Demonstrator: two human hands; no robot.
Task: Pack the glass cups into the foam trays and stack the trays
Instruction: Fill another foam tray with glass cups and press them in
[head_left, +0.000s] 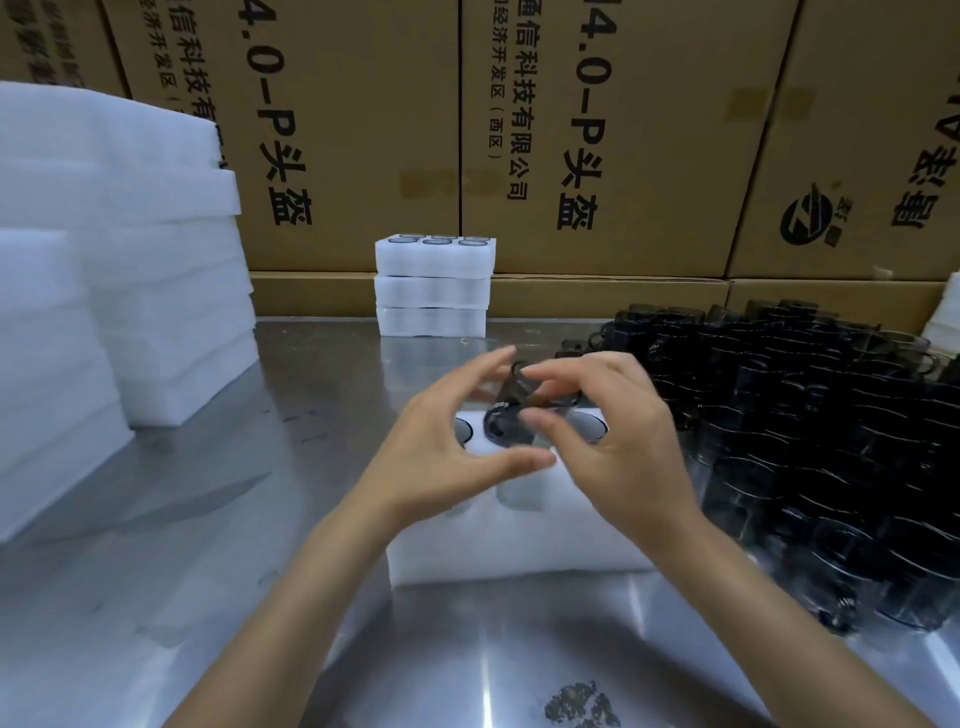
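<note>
Holding a dark glass cup (511, 410) over the foam tray (519, 540) at the centre of the frame, my two hands meet above the tray's middle hole. My right hand (605, 441) pinches the cup with curled fingers and thumb; the cup is tilted and blurred, and I cannot tell whether its base already sits in the hole. My left hand (441, 447) is spread, fingers arched and thumb stretched toward the right hand; whether its fingertips touch the cup I cannot tell. Round holes of the tray show either side of the cup.

Behind, at upper centre, a stack (435, 286) of three trays stands on the steel table (234, 571), the top one showing cup rims in its holes. At the right of the frame a crowd of dark cups (810, 441) stands on the table, just beside the tray. Piles of white foam (119, 291) fill the left. Cardboard boxes (597, 130) with printed characters line the back.
</note>
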